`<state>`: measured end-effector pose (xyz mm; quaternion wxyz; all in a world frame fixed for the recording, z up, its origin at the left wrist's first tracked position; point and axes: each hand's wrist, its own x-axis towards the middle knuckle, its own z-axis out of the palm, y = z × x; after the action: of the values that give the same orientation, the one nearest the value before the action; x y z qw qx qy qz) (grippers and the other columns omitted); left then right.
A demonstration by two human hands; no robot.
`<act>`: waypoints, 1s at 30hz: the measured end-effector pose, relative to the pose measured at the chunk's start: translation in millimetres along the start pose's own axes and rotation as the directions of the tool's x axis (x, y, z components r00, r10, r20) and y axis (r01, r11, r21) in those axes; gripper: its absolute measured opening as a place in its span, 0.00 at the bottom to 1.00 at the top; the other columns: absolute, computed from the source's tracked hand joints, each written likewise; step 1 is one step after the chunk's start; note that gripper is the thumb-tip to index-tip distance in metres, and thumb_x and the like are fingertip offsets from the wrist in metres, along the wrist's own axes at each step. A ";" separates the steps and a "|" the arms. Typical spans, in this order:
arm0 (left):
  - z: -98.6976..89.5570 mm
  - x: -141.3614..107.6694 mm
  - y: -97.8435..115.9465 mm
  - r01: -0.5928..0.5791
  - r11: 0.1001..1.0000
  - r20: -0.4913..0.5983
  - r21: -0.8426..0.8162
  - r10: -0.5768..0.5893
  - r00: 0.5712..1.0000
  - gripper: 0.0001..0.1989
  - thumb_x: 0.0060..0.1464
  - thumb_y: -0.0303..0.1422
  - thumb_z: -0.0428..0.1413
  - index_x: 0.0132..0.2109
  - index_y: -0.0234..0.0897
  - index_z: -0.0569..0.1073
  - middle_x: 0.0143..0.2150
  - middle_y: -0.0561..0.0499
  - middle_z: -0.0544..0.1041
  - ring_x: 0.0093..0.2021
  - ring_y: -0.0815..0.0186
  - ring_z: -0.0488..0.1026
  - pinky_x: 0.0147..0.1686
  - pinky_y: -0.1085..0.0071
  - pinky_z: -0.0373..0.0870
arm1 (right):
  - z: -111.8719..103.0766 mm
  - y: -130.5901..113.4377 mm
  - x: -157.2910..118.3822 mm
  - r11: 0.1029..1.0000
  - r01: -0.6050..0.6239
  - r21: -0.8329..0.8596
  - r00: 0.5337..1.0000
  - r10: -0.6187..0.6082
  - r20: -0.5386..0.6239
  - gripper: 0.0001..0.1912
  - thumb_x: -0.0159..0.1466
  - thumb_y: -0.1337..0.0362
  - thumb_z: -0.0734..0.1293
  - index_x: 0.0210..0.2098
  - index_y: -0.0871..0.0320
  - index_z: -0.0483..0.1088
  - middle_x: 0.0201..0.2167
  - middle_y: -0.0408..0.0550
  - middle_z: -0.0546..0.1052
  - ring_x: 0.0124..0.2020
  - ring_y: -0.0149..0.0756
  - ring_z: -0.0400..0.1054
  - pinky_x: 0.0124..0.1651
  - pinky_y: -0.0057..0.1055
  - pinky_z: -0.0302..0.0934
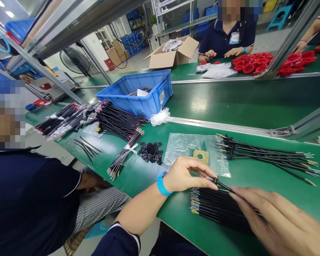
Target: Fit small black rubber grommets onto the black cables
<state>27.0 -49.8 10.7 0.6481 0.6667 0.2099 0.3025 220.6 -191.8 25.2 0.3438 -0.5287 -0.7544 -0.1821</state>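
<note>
behind the far green bench (186,73), a white rack (186,25) and turquoise stool (282,11) stand on pale floor (266,39); to its left, a black fan (74,59) and lit ceiling lamps (10,14).

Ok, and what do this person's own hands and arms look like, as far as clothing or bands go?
The left hand is ungloved, with a bright blue wristband around its wrist. On that arm is a short navy fabric sleeve edged with white trim. The right hand is ungloved too; its sleeve is out of view.
</note>
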 end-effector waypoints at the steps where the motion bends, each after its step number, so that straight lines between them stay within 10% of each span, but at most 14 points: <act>1: -0.3 0.4 1.4 -0.025 1.000 0.008 0.013 0.025 1.000 0.23 0.41 0.49 0.75 0.34 0.33 0.85 0.32 0.45 0.84 0.31 0.66 0.80 0.38 0.70 0.82 | 1.4 -1.2 0.7 0.999 -0.041 0.013 0.999 0.041 0.010 0.07 0.76 0.68 0.64 0.50 0.58 0.72 0.34 0.45 0.81 0.31 0.33 0.74 0.40 0.31 0.65; 9: -4.6 -0.5 3.6 -0.151 0.979 0.099 0.139 0.138 0.985 0.19 0.49 0.48 0.72 0.36 0.35 0.86 0.34 0.44 0.85 0.31 0.67 0.80 0.38 0.72 0.81 | 5.8 -2.1 3.9 0.940 -0.196 0.280 0.979 0.171 0.112 0.10 0.78 0.59 0.60 0.44 0.52 0.71 0.33 0.42 0.79 0.29 0.28 0.75 0.33 0.22 0.67; 30: -1.0 -1.1 1.8 -0.026 0.979 0.148 0.203 -0.004 0.989 0.18 0.47 0.46 0.74 0.36 0.35 0.86 0.34 0.45 0.85 0.34 0.65 0.82 0.39 0.72 0.79 | 13.8 -5.3 3.2 0.866 -0.284 0.412 0.957 0.228 0.180 0.07 0.76 0.61 0.63 0.44 0.53 0.73 0.33 0.42 0.78 0.28 0.28 0.75 0.31 0.19 0.68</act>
<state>25.3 -49.9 12.3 0.5884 0.7513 0.1875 0.2327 210.5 -182.8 18.4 0.4256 -0.5449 -0.7189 0.0711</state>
